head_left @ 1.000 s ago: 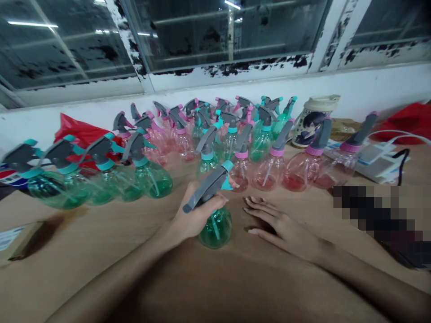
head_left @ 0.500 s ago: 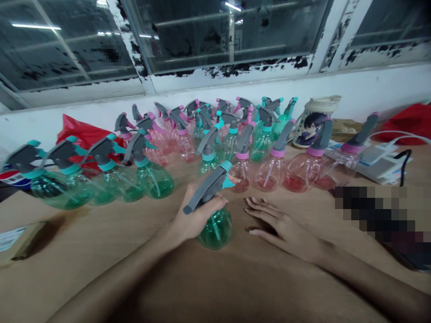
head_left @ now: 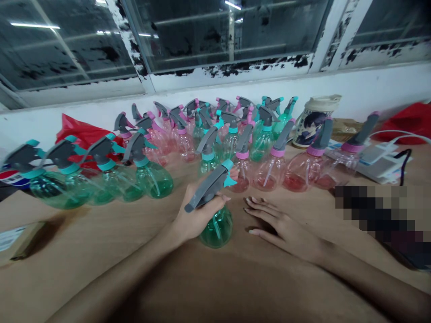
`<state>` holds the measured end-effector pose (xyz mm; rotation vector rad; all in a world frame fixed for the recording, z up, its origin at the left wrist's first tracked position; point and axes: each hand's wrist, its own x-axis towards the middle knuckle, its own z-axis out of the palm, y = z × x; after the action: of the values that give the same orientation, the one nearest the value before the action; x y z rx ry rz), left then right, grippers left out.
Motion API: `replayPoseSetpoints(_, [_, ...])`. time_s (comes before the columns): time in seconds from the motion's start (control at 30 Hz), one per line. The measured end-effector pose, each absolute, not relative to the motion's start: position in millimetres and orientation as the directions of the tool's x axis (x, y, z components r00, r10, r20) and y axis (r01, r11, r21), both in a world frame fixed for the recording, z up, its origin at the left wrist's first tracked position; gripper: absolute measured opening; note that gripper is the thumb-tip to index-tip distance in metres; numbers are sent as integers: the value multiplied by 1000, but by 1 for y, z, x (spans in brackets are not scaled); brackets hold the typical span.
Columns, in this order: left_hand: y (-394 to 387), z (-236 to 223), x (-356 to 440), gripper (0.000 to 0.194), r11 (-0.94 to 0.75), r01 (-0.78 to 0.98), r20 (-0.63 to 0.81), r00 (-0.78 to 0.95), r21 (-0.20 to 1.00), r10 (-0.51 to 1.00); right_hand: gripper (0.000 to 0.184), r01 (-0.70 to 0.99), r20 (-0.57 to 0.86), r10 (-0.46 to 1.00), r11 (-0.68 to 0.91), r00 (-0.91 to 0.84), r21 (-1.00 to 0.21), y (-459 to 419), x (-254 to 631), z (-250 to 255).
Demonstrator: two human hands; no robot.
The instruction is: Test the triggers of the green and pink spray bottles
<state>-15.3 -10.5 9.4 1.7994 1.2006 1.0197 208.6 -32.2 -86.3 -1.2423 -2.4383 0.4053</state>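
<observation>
My left hand is wrapped round the neck of a green spray bottle with a grey trigger head and teal nozzle, standing upright on the brown table. My right hand lies flat on the table just right of the bottle, fingers stretched out and holding nothing.
Behind stand several green spray bottles at the left and several pink ones at the centre and right. A printed mug, a white box with cables, red bags and a cardboard box sit around them.
The bottle's spray head has shifted slightly to the right in my left hand. My right hand has stayed put.
</observation>
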Motion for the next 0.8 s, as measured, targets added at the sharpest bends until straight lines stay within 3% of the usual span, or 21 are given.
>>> replayPoseSetpoints(0.43, [-8, 6, -17, 7, -302, 259, 221, 300, 917, 928, 51, 690, 225, 812, 579, -539, -435, -32, 209, -88])
replayPoseSetpoints(0.8, [-8, 9, -18, 9, -316, 304, 224, 301, 899, 927, 53, 711, 211, 819, 569, -534, -413, -33, 208, -87])
